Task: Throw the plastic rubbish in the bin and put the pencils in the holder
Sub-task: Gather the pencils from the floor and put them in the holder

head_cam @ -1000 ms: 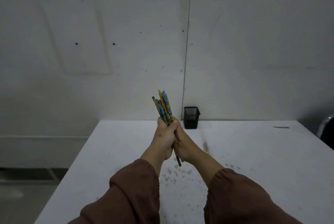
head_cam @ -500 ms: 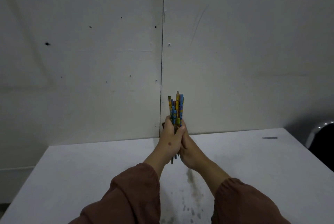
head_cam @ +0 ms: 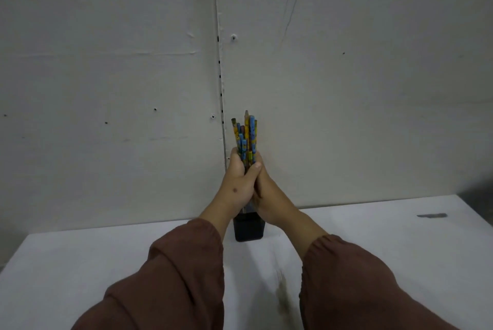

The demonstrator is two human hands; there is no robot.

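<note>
A bundle of several blue and yellow patterned pencils [head_cam: 246,140] stands upright, clasped between both hands. My left hand [head_cam: 237,185] wraps the bundle from the left, thumb across the front. My right hand [head_cam: 269,193] presses against it from the right. Directly below the hands stands the black pencil holder [head_cam: 249,228] at the back of the white table [head_cam: 80,271], against the wall. The pencils' lower ends show just above the holder's rim; the rim itself is partly hidden by my wrists. No bin or plastic rubbish is in view.
A small dark flat scrap [head_cam: 431,215] lies at the table's far right. Dark stains [head_cam: 282,300] mark the tabletop between my brown sleeves. The grey wall rises right behind the holder. The table's left edge drops off at the lower left.
Both hands carried the pencil bundle forward to a spot above the holder, and the bundle went from tilted left to upright. The view has closed in on the wall.
</note>
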